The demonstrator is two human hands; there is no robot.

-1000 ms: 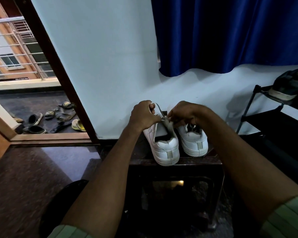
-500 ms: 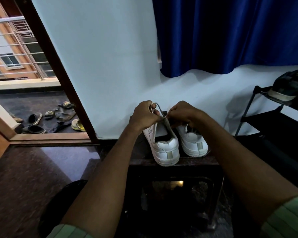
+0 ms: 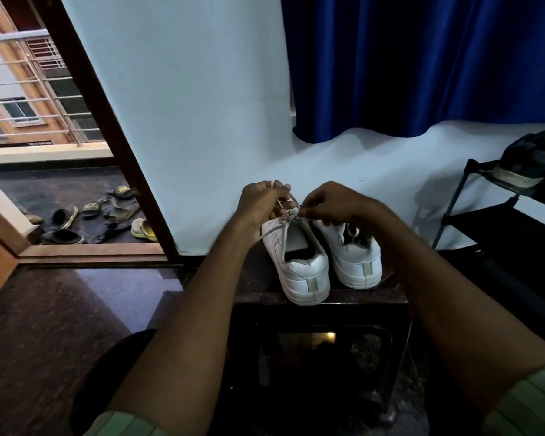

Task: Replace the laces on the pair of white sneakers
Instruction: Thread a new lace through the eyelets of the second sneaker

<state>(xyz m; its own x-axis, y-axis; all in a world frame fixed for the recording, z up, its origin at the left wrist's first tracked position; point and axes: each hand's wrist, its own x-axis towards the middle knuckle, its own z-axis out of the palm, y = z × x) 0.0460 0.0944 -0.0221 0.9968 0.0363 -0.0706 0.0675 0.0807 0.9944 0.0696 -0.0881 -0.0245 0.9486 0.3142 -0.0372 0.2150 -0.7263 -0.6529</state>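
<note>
Two white sneakers stand heel-first toward me on a dark stool. Over the front of the left sneaker my left hand curls round one end of its white lace. My right hand pinches the other end just above the tongue. The lace runs down from both hands across the top eyelets. The right sneaker stands beside it with a lace loosely in its opening, and my right wrist partly covers its front. My hands hide the toes of both shoes.
A white wall is right behind the stool, with a blue curtain above. A black shoe rack holding a dark shoe stands at right. An open doorway at left shows several sandals on a balcony floor. Dark polished floor lies at left.
Both hands have drawn slightly apart and upward, pulling the lace taut across the left sneaker's top eyelets. The shoes have not moved.
</note>
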